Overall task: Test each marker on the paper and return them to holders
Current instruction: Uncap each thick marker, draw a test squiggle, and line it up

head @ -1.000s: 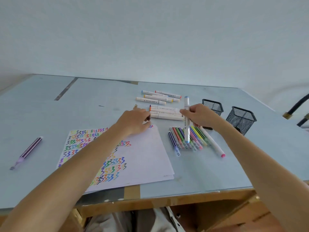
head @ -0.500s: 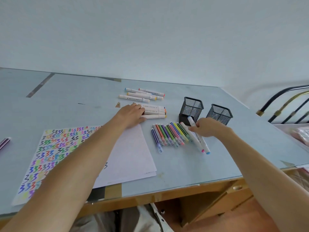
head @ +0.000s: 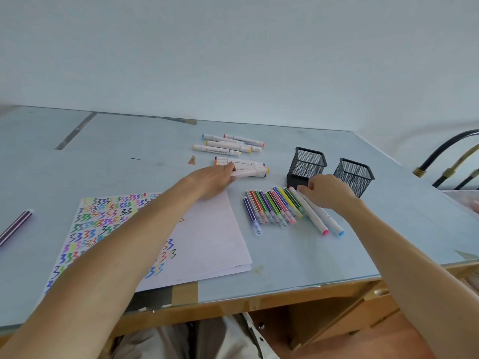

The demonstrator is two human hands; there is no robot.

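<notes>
A row of thin coloured markers (head: pixel 269 206) lies on the table right of the paper (head: pixel 207 234), which carries many coloured zigzag marks. Two thick white markers, one pink-tipped (head: pixel 315 220) and one blue-tipped (head: pixel 330 222), lie flat at the row's right end. My right hand (head: pixel 328 190) is over their far ends, its bent fingertips touching them. My left hand (head: pixel 215 180) reaches past the paper's far corner and pinches a white marker (head: pixel 248 173) at the near side of a small cluster. Two black mesh holders (head: pixel 308 161) (head: pixel 353 174) stand behind my right hand.
Several more white markers (head: pixel 230 145) lie farther back. A purple striped marker (head: pixel 15 226) lies alone at the far left. A dark metal frame (head: pixel 451 149) stands beyond the table's right edge. The table's wooden front edge (head: pixel 259 304) runs below the paper.
My right hand carried the blue-tipped white marker down and laid it flat beside the pink-tipped one. My left hand stayed at the white marker cluster. The view shifted.
</notes>
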